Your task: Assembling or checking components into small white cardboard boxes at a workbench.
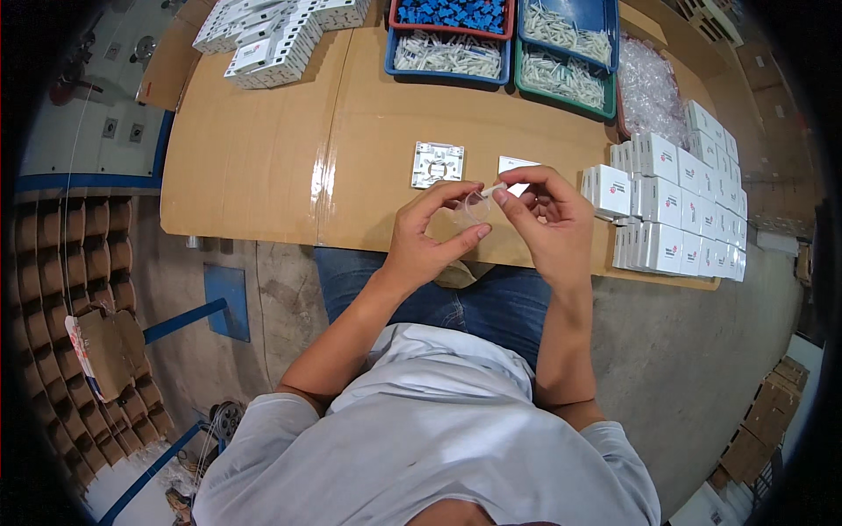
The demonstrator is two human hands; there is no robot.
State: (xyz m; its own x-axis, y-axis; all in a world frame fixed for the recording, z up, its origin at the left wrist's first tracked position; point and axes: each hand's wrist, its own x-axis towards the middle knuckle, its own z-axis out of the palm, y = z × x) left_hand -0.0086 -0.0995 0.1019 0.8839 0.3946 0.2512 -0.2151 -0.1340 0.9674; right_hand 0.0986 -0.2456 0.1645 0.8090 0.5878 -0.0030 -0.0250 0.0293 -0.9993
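Over the near edge of the table (246,167), the left hand (421,238) pinches a clear plastic bag (476,209), apparently to steady it, while the right hand (560,226) grips a slim white piece (493,188) at its far side.

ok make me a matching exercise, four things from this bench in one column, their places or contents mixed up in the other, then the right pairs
Things
1. red tray
2. green tray
3. white square plastic housing
4. clear plastic piece

Places or contents
A. filled with small whitish pieces
B. between the left hand and right hand
C. filled with small blue parts
D. lying on the cardboard surface

Pairs: 1-C, 2-A, 3-D, 4-B
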